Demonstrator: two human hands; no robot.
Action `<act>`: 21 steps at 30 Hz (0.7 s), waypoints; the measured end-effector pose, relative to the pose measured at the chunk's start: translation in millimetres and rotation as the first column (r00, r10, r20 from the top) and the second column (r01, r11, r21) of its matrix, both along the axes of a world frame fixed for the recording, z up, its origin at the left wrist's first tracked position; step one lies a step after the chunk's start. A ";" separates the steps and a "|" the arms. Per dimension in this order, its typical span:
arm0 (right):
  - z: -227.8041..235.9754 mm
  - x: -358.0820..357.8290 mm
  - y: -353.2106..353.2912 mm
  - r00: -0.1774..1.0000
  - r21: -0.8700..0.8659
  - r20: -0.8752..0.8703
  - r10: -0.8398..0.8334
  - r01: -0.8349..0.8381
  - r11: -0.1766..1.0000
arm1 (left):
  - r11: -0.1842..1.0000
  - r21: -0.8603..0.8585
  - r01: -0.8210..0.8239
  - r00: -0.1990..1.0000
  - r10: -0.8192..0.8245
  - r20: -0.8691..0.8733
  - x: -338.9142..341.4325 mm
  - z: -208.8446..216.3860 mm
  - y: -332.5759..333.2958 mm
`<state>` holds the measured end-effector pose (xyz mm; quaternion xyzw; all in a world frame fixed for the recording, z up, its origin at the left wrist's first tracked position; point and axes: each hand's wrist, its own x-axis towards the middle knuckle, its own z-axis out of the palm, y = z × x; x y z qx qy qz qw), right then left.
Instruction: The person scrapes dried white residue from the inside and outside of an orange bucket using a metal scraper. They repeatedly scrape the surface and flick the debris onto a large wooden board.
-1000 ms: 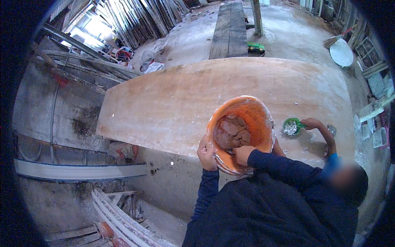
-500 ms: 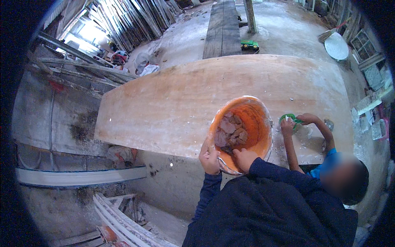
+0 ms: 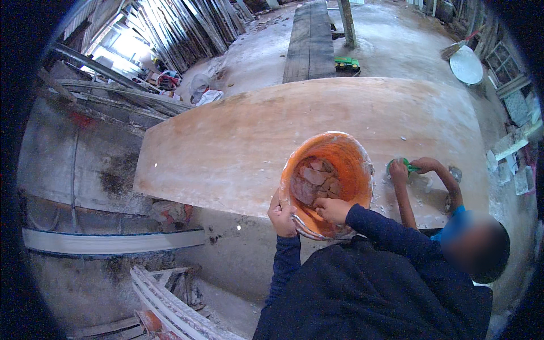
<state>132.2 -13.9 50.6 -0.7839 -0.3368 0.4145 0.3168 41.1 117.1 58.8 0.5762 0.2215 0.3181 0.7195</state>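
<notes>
A: Where is the material that the person works on?

B: It is inside the orange bucket (image 3: 357,170), which is at the near edge of the tabletop (image 3: 221,147). The bucket leans, so its mouth shows well. The reddish-brown chunks (image 3: 315,177) lie deep in it, gathered more to its left side.

A: And what is the state of the person's hands?

B: The left hand (image 3: 282,216) grips the rim at the left side of the bucket. The right hand (image 3: 333,209) reaches into the bucket over its near rim, with the fingers bent and close together beside the chunks. Whether they pinch a tool or a piece, I cannot tell.

A: In your judgement, how far is this work?

B: I would say it is only partly done. The material is in several separate pieces, so some breaking up seems finished. What is left looks like a good part: some pieces are large and uneven, and the bulk of them sits in the bucket. How much lies underneath is hidden.

A: Is somebody else close to it?

B: Yes. To the right of the bucket, a co-worker has both hands (image 3: 399,170) at a green scoop (image 3: 411,166). One hand covers its bowl, so I cannot see the content.
</notes>
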 end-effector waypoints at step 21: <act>-9.1 -25.9 15.1 0.941 -0.060 0.321 0.103 -0.088 0.994 | 0.999 0.028 -0.038 0.999 0.037 0.024 3.1 -9.6 5.6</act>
